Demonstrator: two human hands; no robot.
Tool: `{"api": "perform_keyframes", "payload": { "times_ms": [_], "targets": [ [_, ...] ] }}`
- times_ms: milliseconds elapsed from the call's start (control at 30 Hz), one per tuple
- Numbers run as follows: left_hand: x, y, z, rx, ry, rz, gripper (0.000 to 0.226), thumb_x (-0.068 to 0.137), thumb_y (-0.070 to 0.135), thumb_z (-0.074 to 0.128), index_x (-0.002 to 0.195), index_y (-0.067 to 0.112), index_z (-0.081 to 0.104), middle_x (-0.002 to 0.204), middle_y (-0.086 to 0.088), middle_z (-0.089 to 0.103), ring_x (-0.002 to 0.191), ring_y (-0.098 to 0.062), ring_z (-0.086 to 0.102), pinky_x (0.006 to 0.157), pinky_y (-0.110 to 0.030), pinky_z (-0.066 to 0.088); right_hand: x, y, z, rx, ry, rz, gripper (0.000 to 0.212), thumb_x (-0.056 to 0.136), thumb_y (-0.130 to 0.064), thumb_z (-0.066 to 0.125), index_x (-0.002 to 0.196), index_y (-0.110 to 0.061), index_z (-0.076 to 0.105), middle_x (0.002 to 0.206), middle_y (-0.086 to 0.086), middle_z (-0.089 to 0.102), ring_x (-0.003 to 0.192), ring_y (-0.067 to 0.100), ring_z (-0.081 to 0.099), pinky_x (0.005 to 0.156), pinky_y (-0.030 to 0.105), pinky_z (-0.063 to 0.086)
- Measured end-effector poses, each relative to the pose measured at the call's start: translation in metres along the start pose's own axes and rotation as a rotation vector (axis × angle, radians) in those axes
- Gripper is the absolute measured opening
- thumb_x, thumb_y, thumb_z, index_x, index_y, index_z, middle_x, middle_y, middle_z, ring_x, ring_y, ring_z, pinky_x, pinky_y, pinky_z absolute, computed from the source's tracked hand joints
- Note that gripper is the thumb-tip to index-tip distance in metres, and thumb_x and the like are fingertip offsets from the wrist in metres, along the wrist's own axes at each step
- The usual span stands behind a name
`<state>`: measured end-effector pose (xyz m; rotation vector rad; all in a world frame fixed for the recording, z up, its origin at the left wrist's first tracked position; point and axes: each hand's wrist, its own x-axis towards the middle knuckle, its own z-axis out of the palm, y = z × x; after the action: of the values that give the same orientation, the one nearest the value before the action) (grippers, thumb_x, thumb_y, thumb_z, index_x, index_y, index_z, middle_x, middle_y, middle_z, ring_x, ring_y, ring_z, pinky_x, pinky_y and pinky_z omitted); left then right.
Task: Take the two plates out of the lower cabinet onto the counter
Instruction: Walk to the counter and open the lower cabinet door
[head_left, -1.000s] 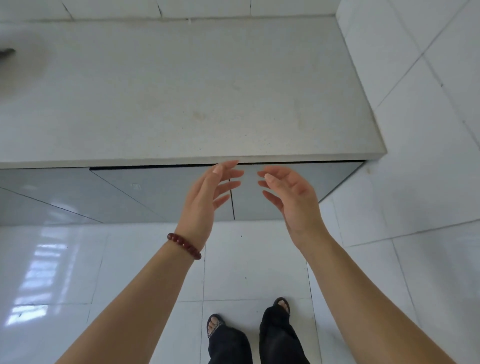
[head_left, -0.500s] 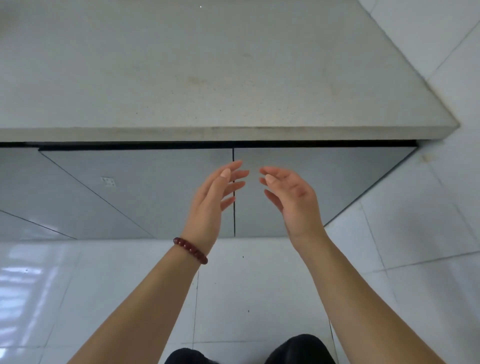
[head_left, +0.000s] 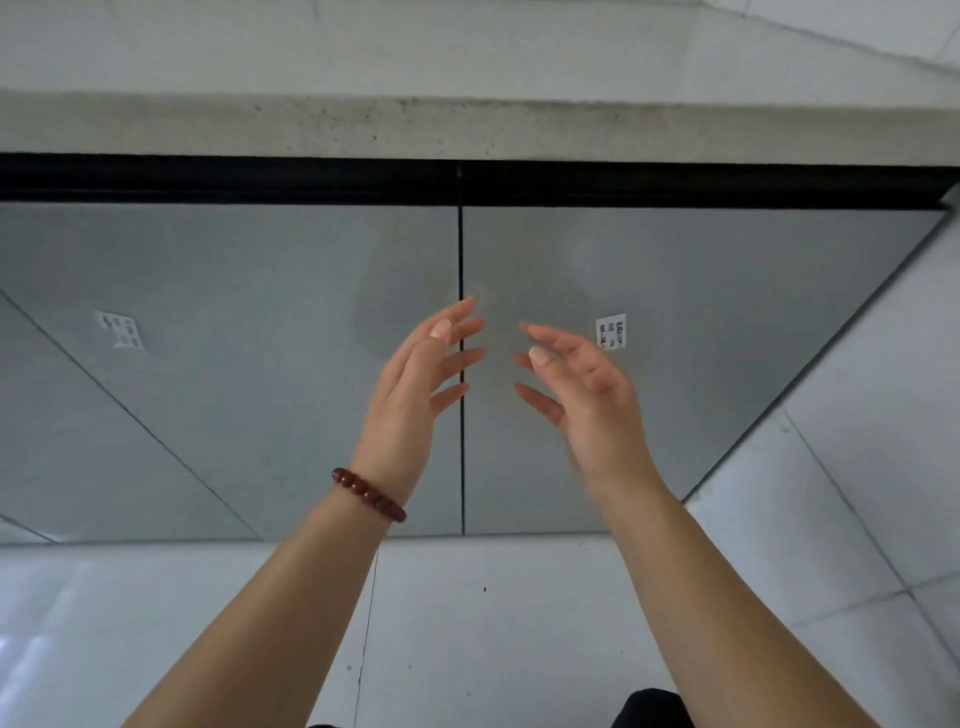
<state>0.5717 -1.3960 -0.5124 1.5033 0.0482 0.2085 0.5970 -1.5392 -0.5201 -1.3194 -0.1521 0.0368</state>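
Note:
The lower cabinet has two grey doors, a left door (head_left: 234, 322) and a right door (head_left: 701, 291), both closed, with a dark seam between them. No plates are visible. My left hand (head_left: 415, 395), with a red bead bracelet at the wrist, is raised in front of the seam with fingers apart and holds nothing. My right hand (head_left: 582, 395) faces it just right of the seam, also spread and empty. Neither hand touches the doors. The pale stone counter (head_left: 467, 124) runs across the top above a black gap.
Each door carries a small white sticker, a left sticker (head_left: 122, 330) and a right sticker (head_left: 610, 331). White glossy floor tiles (head_left: 493, 623) lie below the cabinet. A white tiled wall (head_left: 857, 467) bounds the cabinet on the right.
The view has dropped lower and closer to the cabinet doors, which now fill the frame. Both hands stay raised side by side, empty, near the seam.

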Motion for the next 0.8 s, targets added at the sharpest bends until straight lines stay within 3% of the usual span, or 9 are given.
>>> {"api": "perform_keyframes", "payload": {
  "times_ms": [100,233,333,533,667,800],
  "targets": [
    [-0.001,-0.012,0.002,0.008,-0.013,0.059,0.038,0.082,0.048,0.039,0.112,0.044,0.061,0.115,0.018,0.066,0.106,-0.005,0.062,0.088,-0.031,0.046,-0.001,0.012,-0.005,0.007,-0.037,-0.052,0.018,0.085,-0.012,0.063,0.091,-0.027,0.07,0.105,0.003,0.063,0.087,0.011,0.061,0.09,0.039,0.052],
    [-0.003,-0.014,0.006,0.004,-0.02,0.103,0.036,0.082,0.049,0.039,0.111,0.044,0.061,0.115,0.017,0.066,0.107,-0.005,0.062,0.087,-0.031,0.046,0.002,0.015,-0.009,0.006,-0.051,-0.101,0.016,0.083,-0.014,0.065,0.091,-0.028,0.069,0.092,0.001,0.071,0.089,0.012,0.062,0.089,0.038,0.052],
    [-0.004,-0.006,0.007,0.009,-0.027,0.122,0.036,0.082,0.049,0.039,0.111,0.044,0.061,0.117,0.016,0.066,0.108,-0.006,0.062,0.09,-0.033,0.046,0.004,0.007,-0.008,-0.014,-0.049,-0.135,0.017,0.085,-0.015,0.064,0.094,-0.028,0.069,0.083,-0.014,0.073,0.092,0.011,0.064,0.09,0.037,0.052],
    [0.002,0.014,0.002,0.089,-0.012,0.204,0.04,0.085,0.047,0.039,0.119,0.04,0.058,0.119,0.016,0.065,0.112,0.001,0.056,0.095,-0.032,0.044,0.008,-0.008,-0.001,-0.142,-0.076,-0.244,0.019,0.085,-0.02,0.065,0.1,-0.031,0.066,0.092,-0.019,0.071,0.094,-0.003,0.062,0.089,0.026,0.049],
    [0.008,0.017,-0.007,0.396,0.059,0.383,0.04,0.087,0.038,0.043,0.124,0.029,0.056,0.129,0.012,0.056,0.121,0.004,0.046,0.104,-0.024,0.037,0.019,-0.014,0.0,-0.67,-0.016,-0.596,0.03,0.087,-0.016,0.062,0.117,-0.016,0.061,0.126,-0.004,0.058,0.119,0.002,0.048,0.102,0.017,0.034],
    [0.016,0.018,-0.016,0.807,0.011,0.533,0.044,0.09,0.04,0.043,0.131,0.027,0.049,0.138,0.007,0.046,0.131,-0.007,0.037,0.109,-0.022,0.026,0.026,-0.017,0.008,-0.827,-0.043,-0.653,0.038,0.086,-0.013,0.061,0.124,-0.011,0.058,0.136,0.003,0.053,0.128,0.014,0.044,0.107,0.018,0.028]
  ]
}}
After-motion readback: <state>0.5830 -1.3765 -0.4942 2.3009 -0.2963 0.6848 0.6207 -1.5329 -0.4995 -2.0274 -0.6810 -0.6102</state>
